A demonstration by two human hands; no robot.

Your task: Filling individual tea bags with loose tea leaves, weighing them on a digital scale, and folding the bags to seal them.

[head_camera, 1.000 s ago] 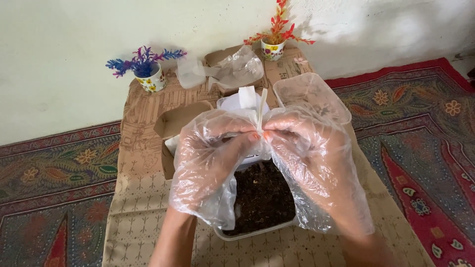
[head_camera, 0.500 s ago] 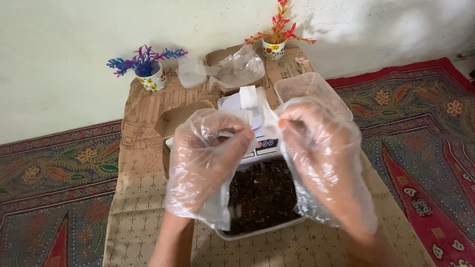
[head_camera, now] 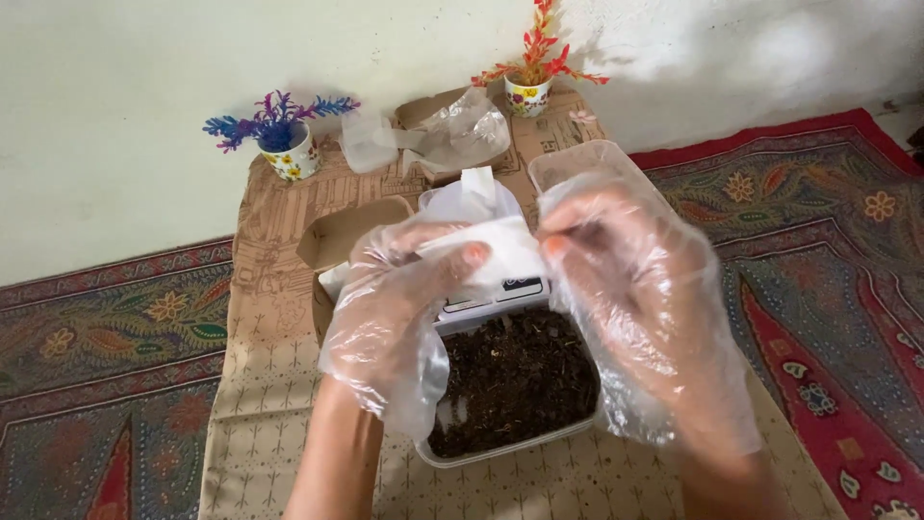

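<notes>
Both my hands wear loose clear plastic gloves. My left hand [head_camera: 399,299] and my right hand [head_camera: 640,289] pinch the two ends of a small white packet [head_camera: 500,252], held level between them. Under the packet sits a clear plastic tub [head_camera: 500,455] filled with dark soil [head_camera: 510,376]. Just behind the tub, a white flat scale [head_camera: 496,292] is mostly hidden by my hands, with a white bag [head_camera: 472,197] on or behind it.
A low table under a beige patterned cloth [head_camera: 265,385] stands on a red patterned rug [head_camera: 96,385]. At the back are a cup with a blue artificial plant [head_camera: 289,154], a cup with a red one [head_camera: 527,94], crumpled clear plastic [head_camera: 462,130], a cardboard box [head_camera: 346,231] and a clear lid [head_camera: 577,164].
My hands were pressed together at the top of the packet; they have drawn apart sideways, and the packet is now stretched flat between them.
</notes>
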